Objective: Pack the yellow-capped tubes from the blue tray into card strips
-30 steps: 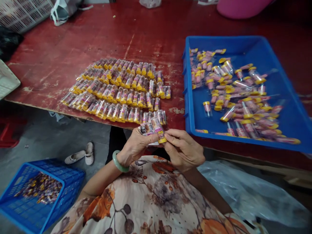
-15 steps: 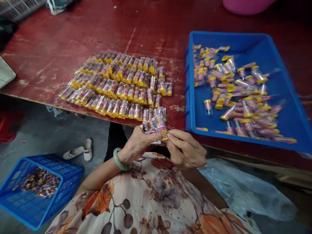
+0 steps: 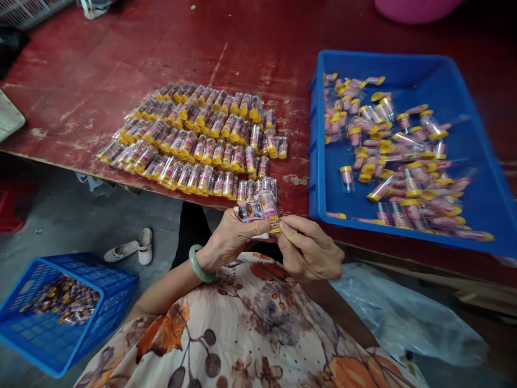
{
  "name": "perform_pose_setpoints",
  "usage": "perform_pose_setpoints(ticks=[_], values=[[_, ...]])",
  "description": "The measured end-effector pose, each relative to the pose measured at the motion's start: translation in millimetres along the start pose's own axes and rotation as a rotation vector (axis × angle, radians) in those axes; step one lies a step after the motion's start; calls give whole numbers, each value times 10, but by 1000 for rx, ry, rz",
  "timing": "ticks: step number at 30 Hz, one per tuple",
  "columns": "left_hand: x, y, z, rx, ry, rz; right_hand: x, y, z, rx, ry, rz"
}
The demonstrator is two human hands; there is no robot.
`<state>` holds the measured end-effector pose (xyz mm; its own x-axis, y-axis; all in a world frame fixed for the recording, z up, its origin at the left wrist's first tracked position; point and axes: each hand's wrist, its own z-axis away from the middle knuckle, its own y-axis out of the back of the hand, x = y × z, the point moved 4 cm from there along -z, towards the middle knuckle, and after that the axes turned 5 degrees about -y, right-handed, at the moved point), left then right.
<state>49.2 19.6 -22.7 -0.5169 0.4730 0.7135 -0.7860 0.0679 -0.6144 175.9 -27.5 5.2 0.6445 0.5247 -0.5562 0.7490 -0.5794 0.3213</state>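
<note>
My left hand (image 3: 230,237), with a green bangle at the wrist, is closed on a small stack of printed labels (image 3: 249,211). The uppermost printed label (image 3: 267,207), purple and yellow with a picture, sticks up at an angle from the stack. At its lower right corner, my right hand (image 3: 311,245) pinches with thumb and forefinger. Just beyond the hands, rows of clear tubes with yellow caps (image 3: 208,151) lie side by side on the red table (image 3: 161,48), purple print showing on them.
A blue tray (image 3: 317,161) to the right holds many loose yellow-capped tubes with pink contents. On the floor at left are a blue crate (image 3: 113,296) with more tubes and a pair of white clogs (image 3: 145,247). Clear plastic sheeting (image 3: 407,312) hangs below the table at right.
Both hands keep their hold on the labels almost unchanged. The view has shifted slightly, so the table and tray appear a little further right.
</note>
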Motion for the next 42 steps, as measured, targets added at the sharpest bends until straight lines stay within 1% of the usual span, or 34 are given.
perform_pose_setpoints(ticks=[7,11,15,23,29,34,37,39,42], values=[[24,33,5,20,26,11,57,-46,60,-14,-4,37],[44,42,8,4,28,15,64,-46,63,-24,-10,42],[37,23,-2,6,30,29,73,-27,63,-12,-31,54],[-22,-39,8,4,38,44,47,15,71,38,3,60],[-16,-7,24,13,32,31,18,-5,45,19,21,80],[-6,21,31,2,43,37,37,-44,77,19,-3,84],[27,31,39,27,42,17,36,-50,76,17,-9,79],[52,34,42,50,41,-2,21,-57,61,-18,14,95],[74,41,31,57,41,-27,-1,-72,48,-74,121,134]])
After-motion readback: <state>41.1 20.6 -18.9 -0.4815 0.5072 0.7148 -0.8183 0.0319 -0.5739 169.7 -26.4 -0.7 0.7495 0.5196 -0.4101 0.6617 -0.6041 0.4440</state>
